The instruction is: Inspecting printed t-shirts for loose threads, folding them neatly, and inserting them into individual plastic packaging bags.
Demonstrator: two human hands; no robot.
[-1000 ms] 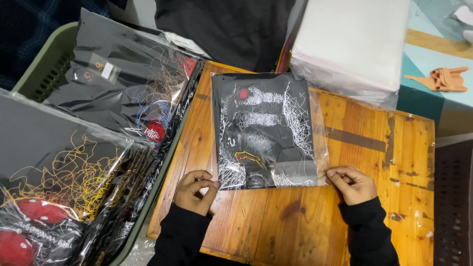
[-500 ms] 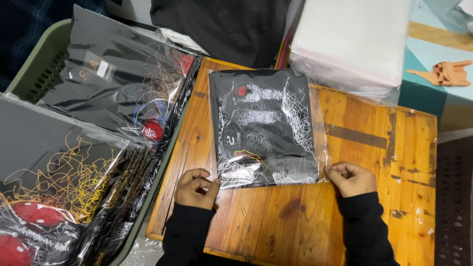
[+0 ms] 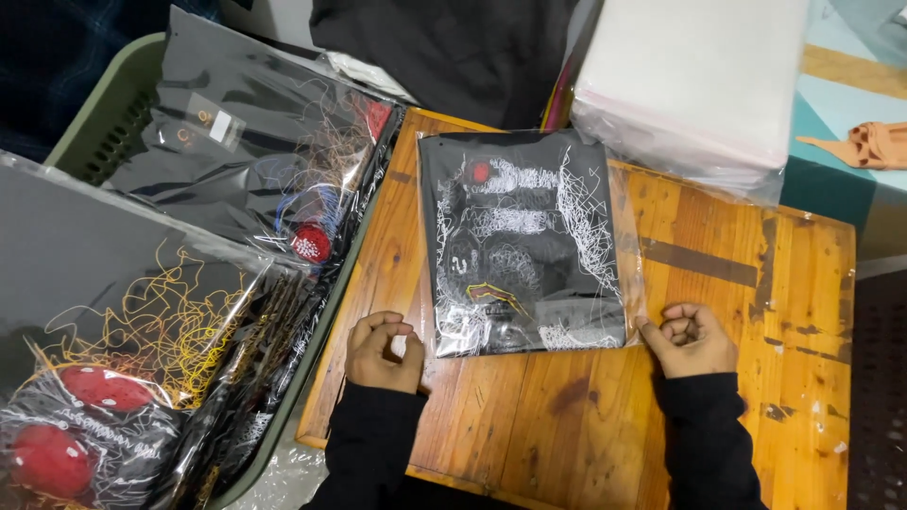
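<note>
- A folded black garment in a clear plastic bag (image 3: 524, 241) lies flat on the wooden bench (image 3: 737, 378), printed side up, with white scribbled line work, a small red dot near its top and a bit of yellow and red lower down.
- The left hand (image 3: 383, 351) sits at the bag's lower left corner, fingers curled in with thumb and fingertips drawn together; it looks to be pinching the plastic edge, though the exact grip is hard to make out.
- The right hand (image 3: 688, 338) rests at the lower right corner, fingers loosely curled toward the palm, the thumb tip touching the bag's edge.
- Both arms wear black sleeves (image 3: 707, 444).
- Left of the bench stands a green crate (image 3: 99, 123) filled with more bagged black garments (image 3: 236, 151), some with yellow scribble prints and red round shapes.
- Beyond the bagged garment, at the bench's far right, lies a stack of clear empty bags (image 3: 694, 80), whitish in bulk.
- A dark cloth (image 3: 453, 47) lies at the far edge, just behind the bench.
- An orange-brown folded item (image 3: 869, 144) lies on a teal surface at the upper right, well apart from the hands.
</note>
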